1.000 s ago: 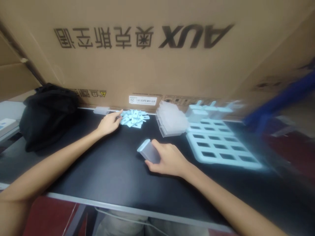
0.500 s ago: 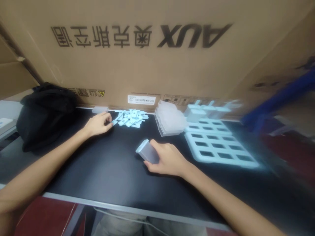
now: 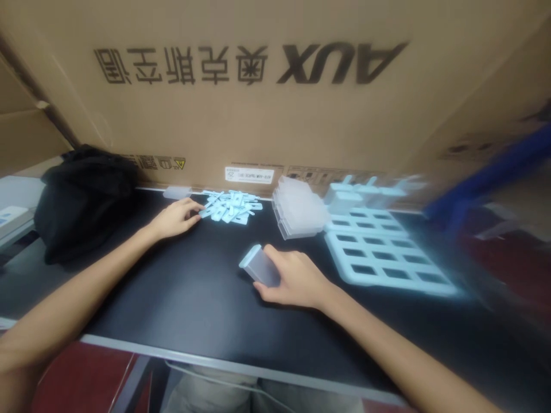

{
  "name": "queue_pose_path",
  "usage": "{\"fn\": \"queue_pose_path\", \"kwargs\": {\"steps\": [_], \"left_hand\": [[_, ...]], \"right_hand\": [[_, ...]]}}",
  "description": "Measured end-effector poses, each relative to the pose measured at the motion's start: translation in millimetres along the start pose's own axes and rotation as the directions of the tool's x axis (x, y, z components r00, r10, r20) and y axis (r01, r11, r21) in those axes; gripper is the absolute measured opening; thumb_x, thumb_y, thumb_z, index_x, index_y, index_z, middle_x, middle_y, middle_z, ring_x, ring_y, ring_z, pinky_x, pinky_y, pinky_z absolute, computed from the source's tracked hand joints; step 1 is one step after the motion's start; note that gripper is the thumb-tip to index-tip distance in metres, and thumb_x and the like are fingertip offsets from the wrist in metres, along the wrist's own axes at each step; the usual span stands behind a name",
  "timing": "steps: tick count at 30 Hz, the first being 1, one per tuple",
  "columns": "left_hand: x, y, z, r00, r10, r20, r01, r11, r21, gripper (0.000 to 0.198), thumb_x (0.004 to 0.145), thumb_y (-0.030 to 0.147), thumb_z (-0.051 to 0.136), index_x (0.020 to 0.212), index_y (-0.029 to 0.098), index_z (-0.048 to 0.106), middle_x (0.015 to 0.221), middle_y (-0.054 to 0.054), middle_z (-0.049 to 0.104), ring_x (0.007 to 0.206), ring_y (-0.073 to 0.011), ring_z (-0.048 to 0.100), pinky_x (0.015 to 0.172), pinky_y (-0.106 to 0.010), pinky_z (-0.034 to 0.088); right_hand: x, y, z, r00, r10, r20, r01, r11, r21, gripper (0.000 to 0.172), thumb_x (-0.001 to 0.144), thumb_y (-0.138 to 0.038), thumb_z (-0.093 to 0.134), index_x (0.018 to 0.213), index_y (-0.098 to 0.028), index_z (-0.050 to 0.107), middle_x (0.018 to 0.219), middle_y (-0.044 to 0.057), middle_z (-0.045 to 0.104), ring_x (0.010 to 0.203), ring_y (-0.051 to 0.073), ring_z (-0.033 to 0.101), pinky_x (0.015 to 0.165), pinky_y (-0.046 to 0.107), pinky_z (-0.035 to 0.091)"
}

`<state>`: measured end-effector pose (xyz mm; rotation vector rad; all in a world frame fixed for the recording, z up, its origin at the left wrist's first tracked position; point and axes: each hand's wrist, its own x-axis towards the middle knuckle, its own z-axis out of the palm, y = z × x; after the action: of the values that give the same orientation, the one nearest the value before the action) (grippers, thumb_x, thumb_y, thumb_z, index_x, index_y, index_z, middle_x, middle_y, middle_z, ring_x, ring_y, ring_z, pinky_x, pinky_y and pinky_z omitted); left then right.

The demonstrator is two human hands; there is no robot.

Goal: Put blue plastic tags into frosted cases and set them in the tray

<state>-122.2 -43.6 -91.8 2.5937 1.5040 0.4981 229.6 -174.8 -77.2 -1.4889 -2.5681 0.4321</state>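
Note:
My right hand [image 3: 293, 278] is closed around the sides of a translucent popsicle mold [image 3: 263, 268] with a light blue rim. The mold is tilted, its blue end toward the upper left, above the black table. At the left edge of a pile of light blue popsicle sticks [image 3: 232, 206], my left hand [image 3: 176, 219] has its fingers curled, thumb and fingertips pinching an edge piece. That piece is mostly hidden by the fingers and merges with the pile.
Right of the pile stand stacked translucent boxes [image 3: 299, 209]. A light blue rack [image 3: 390, 252] with rectangular openings lies at the right, several blue-topped molds [image 3: 344, 198] at its back. A clear piece [image 3: 177, 193] and black bag [image 3: 81, 201] are at left; a large carton [image 3: 258, 115] stands behind.
My left hand has shifted slightly right, closer against the pile of sticks. The right hand keeps its hold on the mold, almost unmoved. The view has shifted a little.

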Motion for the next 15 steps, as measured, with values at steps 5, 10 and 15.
{"fn": "queue_pose_path", "kwargs": {"steps": [5, 10, 15], "left_hand": [[-13, 66, 0.4, 0.984, 0.175, 0.017, -0.167, 0.96, -0.226, 0.043, 0.104, 0.055, 0.054, 0.13, 0.023, 0.064, 0.108, -0.006, 0.069, 0.08, -0.0165, 0.062, 0.076, -0.032, 0.051], [-30, 137, 11.4, 0.853, 0.487, 0.189, -0.379, 0.826, -0.418, 0.077, 0.093, 0.062, 0.071, 0.156, 0.028, 0.045, 0.115, -0.008, 0.067, 0.086, -0.0174, 0.067, 0.071, -0.027, 0.052], [-28, 139, 6.8, 0.851, 0.51, 0.124, -0.393, 0.776, -0.493, 0.069, 0.081, 0.059, 0.084, 0.135, 0.021, 0.065, 0.091, -0.003, 0.068, 0.075, -0.0149, 0.065, 0.066, -0.024, 0.051]], "right_hand": [[0, -1, 0, 0.999, -0.018, 0.028, 0.019, 1.0, -0.014, 0.039, 0.081, -0.056, 0.064, 0.099, -0.023, 0.051, 0.093, 0.008, 0.078, 0.08, 0.028, 0.074, 0.064, 0.031, 0.037], [-1, -3, 2, 0.996, -0.063, 0.062, 0.064, 0.998, -0.01, 0.06, 0.078, -0.055, 0.066, 0.124, -0.018, 0.06, 0.095, 0.009, 0.08, 0.082, 0.031, 0.075, 0.069, 0.034, 0.044], [-2, -8, 1, 0.988, -0.11, 0.11, 0.112, 0.994, -0.017, 0.066, 0.076, -0.054, 0.068, 0.13, -0.016, 0.062, 0.098, 0.01, 0.08, 0.084, 0.032, 0.076, 0.071, 0.035, 0.046]]}}
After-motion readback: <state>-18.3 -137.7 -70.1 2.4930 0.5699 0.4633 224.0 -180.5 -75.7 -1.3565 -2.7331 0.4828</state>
